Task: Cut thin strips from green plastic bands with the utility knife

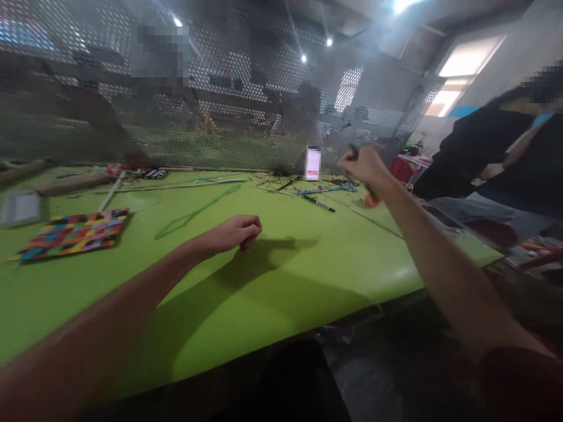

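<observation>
- Left hand curled into a loose fist, resting on the green table.
- Right hand raised, gripping a blurred dark tool, tip pointing up-left.

place: craft workshop | 12 o'clock: metal screen full of holes | 6 o'clock: big green table | 9 o'clock: colourful woven mat | 1 o'clock: pen, coloured strips | high up: ceiling lamps

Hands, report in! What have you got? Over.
Left hand curled, resting on table. Right hand raised, gripping dark tool. Pen and phone beyond, untouched.
</observation>
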`<state>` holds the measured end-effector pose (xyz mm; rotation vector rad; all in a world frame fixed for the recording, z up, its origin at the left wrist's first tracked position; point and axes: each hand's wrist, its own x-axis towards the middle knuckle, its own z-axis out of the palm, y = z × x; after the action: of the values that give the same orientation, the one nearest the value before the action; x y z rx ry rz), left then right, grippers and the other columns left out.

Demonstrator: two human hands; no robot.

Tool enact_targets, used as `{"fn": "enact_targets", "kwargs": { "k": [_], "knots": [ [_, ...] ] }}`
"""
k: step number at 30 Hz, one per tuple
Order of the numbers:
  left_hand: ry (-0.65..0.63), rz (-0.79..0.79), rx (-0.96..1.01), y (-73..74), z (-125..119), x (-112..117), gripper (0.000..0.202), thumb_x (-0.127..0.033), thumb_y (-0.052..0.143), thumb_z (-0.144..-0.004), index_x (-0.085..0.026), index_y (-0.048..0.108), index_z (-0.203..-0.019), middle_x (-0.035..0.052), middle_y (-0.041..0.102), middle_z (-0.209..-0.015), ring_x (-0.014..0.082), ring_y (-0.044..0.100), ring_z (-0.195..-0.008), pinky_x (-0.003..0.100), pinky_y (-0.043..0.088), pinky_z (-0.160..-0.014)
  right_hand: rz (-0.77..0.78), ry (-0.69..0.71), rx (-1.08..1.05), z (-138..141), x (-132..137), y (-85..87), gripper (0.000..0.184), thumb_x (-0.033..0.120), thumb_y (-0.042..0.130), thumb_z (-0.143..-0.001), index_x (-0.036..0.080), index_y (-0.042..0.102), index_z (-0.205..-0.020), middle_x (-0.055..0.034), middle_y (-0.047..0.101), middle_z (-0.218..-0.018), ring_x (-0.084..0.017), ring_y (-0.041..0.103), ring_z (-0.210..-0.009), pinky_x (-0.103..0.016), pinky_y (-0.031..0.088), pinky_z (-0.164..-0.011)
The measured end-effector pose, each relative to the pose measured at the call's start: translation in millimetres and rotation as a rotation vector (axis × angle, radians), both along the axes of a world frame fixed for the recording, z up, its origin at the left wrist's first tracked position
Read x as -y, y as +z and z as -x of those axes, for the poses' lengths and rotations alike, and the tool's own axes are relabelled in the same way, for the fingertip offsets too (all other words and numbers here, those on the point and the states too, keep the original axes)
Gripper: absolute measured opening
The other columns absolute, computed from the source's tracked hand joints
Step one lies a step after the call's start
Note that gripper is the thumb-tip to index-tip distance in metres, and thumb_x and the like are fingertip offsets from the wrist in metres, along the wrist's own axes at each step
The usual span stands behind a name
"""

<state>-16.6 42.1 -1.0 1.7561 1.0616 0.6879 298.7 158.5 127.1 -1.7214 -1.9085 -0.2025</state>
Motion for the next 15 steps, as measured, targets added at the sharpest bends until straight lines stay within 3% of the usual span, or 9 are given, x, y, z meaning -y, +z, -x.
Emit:
{"fn": "enact_targets", "kwargs": {
  "k": [2, 3, 4, 6, 8, 11, 15],
  "knots": [
    [0.064, -0.048, 0.004, -1.5, 3, -5, 0.022, -0.026, 0.049, -0.093, -0.019, 0.05, -0.072, -0.0046, 0.051, -0.055, 0.0111, 0.055, -0.048, 0.024, 0.042, -0.051, 0.452, 0.386, -0.116, 48, 35, -9.0, 0.048, 0.045, 0.055, -0.097, 0.001, 0.075, -0.099, -0.0124, 0.071, -0.08, -0.004, 0.052, -0.057, -0.025, 0.035, -0.061],
    [0.086, -0.067, 0.012, -1.7, 5, -7, 0.023, -0.027, 0.049, -0.093, -0.019, 0.05, -0.072, -0.0048, 0.051, -0.054, 0.0112, 0.055, -0.047, 0.024, 0.042, -0.051, 0.62, 0.53, -0.097, 69, 48, -16.3, 0.049, 0.051, 0.057, -0.095, 0.005, 0.076, -0.095, -0.0107, 0.071, -0.076, -0.006, 0.052, -0.055, -0.024, 0.037, -0.058],
    [0.106, -0.085, 0.02, -1.4, 8, -10, 0.024, -0.027, 0.049, -0.093, -0.019, 0.049, -0.071, -0.0049, 0.051, -0.052, 0.0112, 0.055, -0.046, 0.024, 0.042, -0.051, 0.69, 0.622, -0.043, 87, 58, -24.7, 0.049, 0.053, 0.06, -0.093, 0.008, 0.076, -0.087, -0.0084, 0.069, -0.07, -0.007, 0.051, -0.052, -0.024, 0.037, -0.055],
    [0.144, -0.115, 0.022, 0.6, 15, -15, 0.026, -0.026, 0.049, -0.093, -0.019, 0.048, -0.068, -0.0049, 0.051, -0.05, 0.0111, 0.056, -0.045, 0.024, 0.042, -0.052, 0.641, 0.676, 0.048, 112, 66, -42.2, 0.042, 0.051, 0.067, -0.088, 0.01, 0.075, -0.081, -0.0046, 0.065, -0.06, -0.008, 0.05, -0.05, -0.024, 0.036, -0.054],
    [0.175, -0.131, 0.012, 3.4, 23, -20, 0.026, -0.023, 0.048, -0.092, -0.019, 0.047, -0.066, -0.0051, 0.049, -0.049, 0.0111, 0.056, -0.045, 0.023, 0.041, -0.051, 0.567, 0.653, 0.035, 123, 62, -56.8, 0.029, 0.04, 0.069, -0.086, 0.011, 0.074, -0.088, -0.0024, 0.064, -0.057, -0.009, 0.054, -0.052, -0.023, 0.038, -0.056],
    [0.185, -0.133, 0.015, 5.7, 33, -26, 0.027, -0.024, 0.05, -0.092, -0.019, 0.047, -0.066, -0.0052, 0.049, -0.05, 0.0115, 0.057, -0.045, 0.024, 0.042, -0.051, 0.67, 0.713, -0.046, 118, 49, -68.2, 0.018, 0.027, 0.066, -0.085, 0.011, 0.072, -0.084, -0.002, 0.064, -0.058, -0.008, 0.052, -0.051, -0.022, 0.038, -0.055],
    [0.158, -0.121, 0.003, 2.0, 43, -33, 0.035, -0.036, 0.058, -0.091, -0.019, 0.047, -0.062, -0.0041, 0.051, -0.051, 0.0123, 0.058, -0.046, 0.025, 0.045, -0.053, 0.769, 0.758, -0.199, 104, 49, -69.0, 0.036, 0.041, 0.057, -0.092, 0.011, 0.067, -0.074, -0.0038, 0.063, -0.06, -0.006, 0.044, -0.044, -0.022, 0.034, -0.048]
  ]
}}
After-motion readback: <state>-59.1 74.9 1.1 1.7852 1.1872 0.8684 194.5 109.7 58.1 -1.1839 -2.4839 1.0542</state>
